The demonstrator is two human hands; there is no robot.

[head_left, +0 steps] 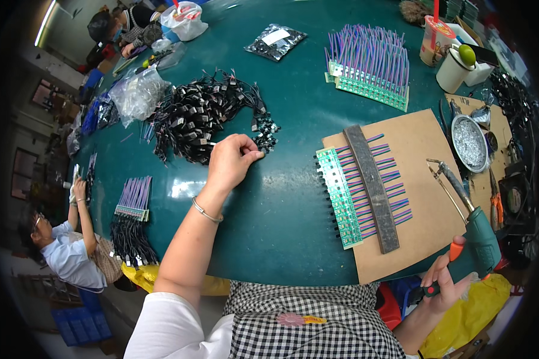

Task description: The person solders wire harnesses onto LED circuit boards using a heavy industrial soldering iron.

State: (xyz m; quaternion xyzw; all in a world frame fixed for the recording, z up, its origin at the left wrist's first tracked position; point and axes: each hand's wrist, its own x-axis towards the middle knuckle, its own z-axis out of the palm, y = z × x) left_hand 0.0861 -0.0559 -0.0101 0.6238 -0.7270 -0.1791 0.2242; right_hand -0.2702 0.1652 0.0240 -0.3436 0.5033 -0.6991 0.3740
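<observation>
While our left hand rests on the green tabletop, its grip is narrow, the fingers curled and pinching a small black connector at the fingertips. That piece sits just at the right edge of the grip, touching the tangle of black cables, which spreads up and to the left of the hand; it is too small for us to tell which way it points.

Our right hand is low at the right, off the tabletop edge, with its grip closed round the handle of the soldering iron. The handle lies in the grip, and the rest of the iron reaches up and to the left from it. Its long axis runs diagonally, the tip pointing to the upper left, over the brown board.

On that board, left of the iron's tip, we see a green strip of circuit boards with purple wires fanning to the right, a grey bar lying across them. A round tin sits just beyond the board's right edge
</observation>
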